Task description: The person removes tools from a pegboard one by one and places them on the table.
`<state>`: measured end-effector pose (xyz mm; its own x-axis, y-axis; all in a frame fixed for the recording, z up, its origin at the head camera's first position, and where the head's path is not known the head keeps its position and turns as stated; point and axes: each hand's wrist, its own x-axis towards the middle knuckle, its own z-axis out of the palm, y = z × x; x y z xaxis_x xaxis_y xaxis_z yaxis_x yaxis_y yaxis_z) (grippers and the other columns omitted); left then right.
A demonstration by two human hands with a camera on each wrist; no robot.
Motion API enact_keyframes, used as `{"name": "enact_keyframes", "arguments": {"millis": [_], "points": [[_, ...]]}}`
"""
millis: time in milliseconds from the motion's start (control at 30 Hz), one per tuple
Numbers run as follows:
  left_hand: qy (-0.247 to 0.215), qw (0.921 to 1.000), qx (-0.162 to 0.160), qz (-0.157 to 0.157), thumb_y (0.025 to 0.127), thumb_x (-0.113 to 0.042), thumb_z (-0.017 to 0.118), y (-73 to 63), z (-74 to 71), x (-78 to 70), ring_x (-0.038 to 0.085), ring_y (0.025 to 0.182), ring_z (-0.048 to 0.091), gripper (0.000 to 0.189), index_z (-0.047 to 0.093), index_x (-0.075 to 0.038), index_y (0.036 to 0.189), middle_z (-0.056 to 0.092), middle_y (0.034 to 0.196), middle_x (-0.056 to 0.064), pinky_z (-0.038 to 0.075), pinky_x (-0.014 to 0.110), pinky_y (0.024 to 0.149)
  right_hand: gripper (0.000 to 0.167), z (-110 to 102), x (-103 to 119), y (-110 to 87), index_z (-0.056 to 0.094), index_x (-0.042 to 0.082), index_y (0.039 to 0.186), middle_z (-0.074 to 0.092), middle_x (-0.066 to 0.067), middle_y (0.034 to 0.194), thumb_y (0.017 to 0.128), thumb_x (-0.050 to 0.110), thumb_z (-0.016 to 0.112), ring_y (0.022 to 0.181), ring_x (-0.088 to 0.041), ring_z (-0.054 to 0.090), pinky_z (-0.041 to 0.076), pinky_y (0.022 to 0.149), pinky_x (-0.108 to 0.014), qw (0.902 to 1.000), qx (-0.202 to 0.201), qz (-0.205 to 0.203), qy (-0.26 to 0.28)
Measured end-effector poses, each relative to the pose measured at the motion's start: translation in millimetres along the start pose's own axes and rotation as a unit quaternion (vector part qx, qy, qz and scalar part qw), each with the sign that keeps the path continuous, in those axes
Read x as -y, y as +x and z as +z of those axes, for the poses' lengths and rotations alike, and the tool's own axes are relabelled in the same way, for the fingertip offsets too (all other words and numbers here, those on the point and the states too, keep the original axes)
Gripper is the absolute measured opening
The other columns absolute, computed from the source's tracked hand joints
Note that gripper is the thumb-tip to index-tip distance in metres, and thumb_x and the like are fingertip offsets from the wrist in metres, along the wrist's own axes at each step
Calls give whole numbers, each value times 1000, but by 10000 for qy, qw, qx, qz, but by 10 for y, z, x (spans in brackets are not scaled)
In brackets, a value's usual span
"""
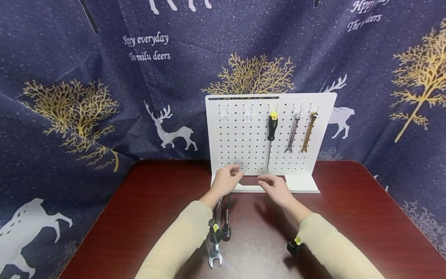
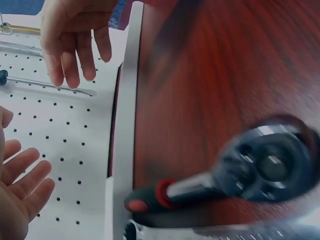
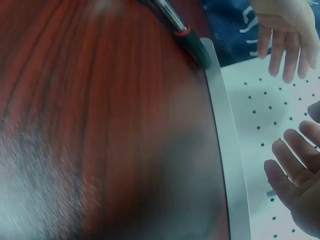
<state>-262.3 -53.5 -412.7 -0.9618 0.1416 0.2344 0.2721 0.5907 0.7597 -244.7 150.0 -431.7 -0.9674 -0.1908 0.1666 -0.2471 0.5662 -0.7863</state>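
Note:
My left hand (image 1: 226, 181) hovers by the lower left of a white pegboard (image 1: 237, 145), fingers relaxed and holding nothing. Facing it, my right hand (image 1: 276, 190) hangs just under the tip of a black-and-yellow screwdriver (image 1: 272, 128), also with nothing in it. The left wrist view has both palms, the left hand (image 2: 22, 187) and the right hand (image 2: 82, 37), in front of the board. On the table under my left forearm lie a ratchet (image 2: 270, 165) with a dark, red-ringed handle and a silver wrench (image 1: 215, 255), partly hidden by the wrist camera.
A silver combination wrench (image 1: 293, 133) and a gold-coloured one (image 1: 308, 133) hang from hooks at the board's right. Wire hooks (image 1: 223, 116) at its left hold no tools. The board's white base (image 1: 301, 184) stands on the reddish-brown table (image 1: 167, 217), before a patterned curtain (image 1: 188, 77).

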Motion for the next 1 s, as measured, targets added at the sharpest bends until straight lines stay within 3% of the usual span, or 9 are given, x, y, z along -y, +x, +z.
{"name": "enact_keyframes", "arguments": {"millis": [400,700,1000], "points": [[-322,9994,-118,83,92,-37,57,258,73,-378,25,112,61,47,56,-7,129,63,125,9,51,37,93,36,-191,-139,135,59,-1,123,66,-19,115,94,20,55,104,-31,62,51,90,-45,9989,-463,100,-1],[-474,9980,-362,201,91,-40,59,468,117,-580,25,113,60,49,56,-9,128,61,125,7,52,35,92,41,-251,-127,277,52,0,131,61,-21,123,94,18,56,112,-36,59,50,95,-46,9968,-678,358,241],[-532,9957,-575,493,91,-42,58,753,95,-920,23,112,61,51,55,-10,130,61,126,8,51,33,93,46,-257,-127,442,44,5,138,53,-21,133,95,19,53,120,-38,53,48,97,-48,9949,-722,537,446]]}}
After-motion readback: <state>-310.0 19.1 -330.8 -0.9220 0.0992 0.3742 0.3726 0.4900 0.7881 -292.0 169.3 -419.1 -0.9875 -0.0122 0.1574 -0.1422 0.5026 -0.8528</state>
